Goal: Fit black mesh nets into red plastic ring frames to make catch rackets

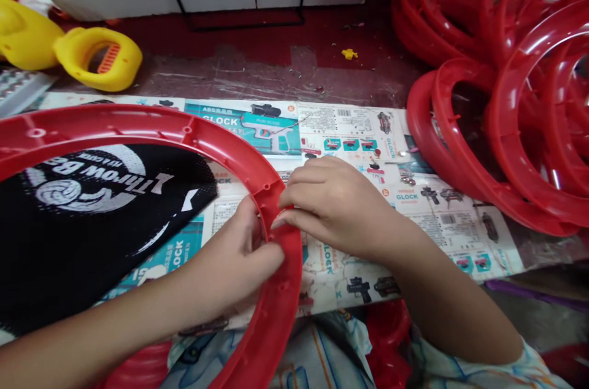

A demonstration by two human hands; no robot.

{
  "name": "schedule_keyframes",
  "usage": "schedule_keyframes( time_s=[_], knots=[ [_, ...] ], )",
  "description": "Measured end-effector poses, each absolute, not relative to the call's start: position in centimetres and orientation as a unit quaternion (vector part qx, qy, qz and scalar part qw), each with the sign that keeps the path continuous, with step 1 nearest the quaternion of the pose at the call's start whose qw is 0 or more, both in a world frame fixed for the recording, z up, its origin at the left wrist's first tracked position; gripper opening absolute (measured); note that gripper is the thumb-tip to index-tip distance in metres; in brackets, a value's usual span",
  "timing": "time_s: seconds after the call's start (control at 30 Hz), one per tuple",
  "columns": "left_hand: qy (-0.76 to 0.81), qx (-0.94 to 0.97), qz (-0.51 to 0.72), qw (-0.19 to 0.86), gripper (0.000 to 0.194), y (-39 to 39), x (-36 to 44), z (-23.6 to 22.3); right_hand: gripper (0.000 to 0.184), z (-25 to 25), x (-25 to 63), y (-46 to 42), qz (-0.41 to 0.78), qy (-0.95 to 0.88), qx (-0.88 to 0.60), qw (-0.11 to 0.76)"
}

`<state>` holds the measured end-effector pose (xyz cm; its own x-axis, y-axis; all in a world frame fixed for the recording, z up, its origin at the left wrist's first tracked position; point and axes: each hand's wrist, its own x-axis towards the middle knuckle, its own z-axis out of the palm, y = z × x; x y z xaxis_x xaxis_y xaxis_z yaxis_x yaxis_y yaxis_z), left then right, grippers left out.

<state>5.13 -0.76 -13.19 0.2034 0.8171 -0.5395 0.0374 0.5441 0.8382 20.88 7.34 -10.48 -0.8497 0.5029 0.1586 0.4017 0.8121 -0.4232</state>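
A large red plastic ring [225, 146] with a channelled face and small bosses spans the left and centre of the view, reaching down past the bottom edge. My left hand [243, 248] is closed around its right side from the inside, thumb lying across the channel. Over the outer rim at the same spot, my right hand [329, 205] has its fingers curled and thumb tip pressed on the ring; whether something tiny sits under those fingertips is hidden. Inside the ring's opening, a black fabric piece with white "Throw Ball" print [110, 205] lies on the printed cardboard sheet [335, 125].
Stacked red rings [510, 113] crowd the right side. Several small metal screws [407, 177] lie on the cardboard. At upper left are yellow plastic parts [105, 61]; a black wire stand [248, 27] is at the back, and a small yellow scrap [350, 54] lies on the table.
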Motion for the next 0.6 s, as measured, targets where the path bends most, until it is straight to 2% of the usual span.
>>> schedule_keyframes(
  time_s=[0.17, 0.33, 0.47, 0.6],
  knots=[
    [0.506, 0.382, 0.231, 0.738, 0.038, -0.9, 5.0, -12.2, 0.027, -10.2, 21.1, 7.1, 0.168, -0.954, -0.176, 0.178],
    [0.499, 0.444, 0.174, 0.723, 0.035, -1.5, 4.4, -12.5, 0.029, -10.4, 20.9, 6.9, 0.146, -0.956, -0.173, 0.186],
    [0.480, 0.448, 0.195, 0.729, 0.031, -2.5, 4.0, -13.8, 0.027, -10.4, 20.8, 7.3, 0.177, -0.956, -0.162, 0.167],
    [0.419, 0.324, 0.236, 0.814, 0.040, -2.8, 4.3, -14.0, 0.025, -10.3, 21.0, 7.6, 0.202, -0.950, -0.161, 0.176]
  ],
)
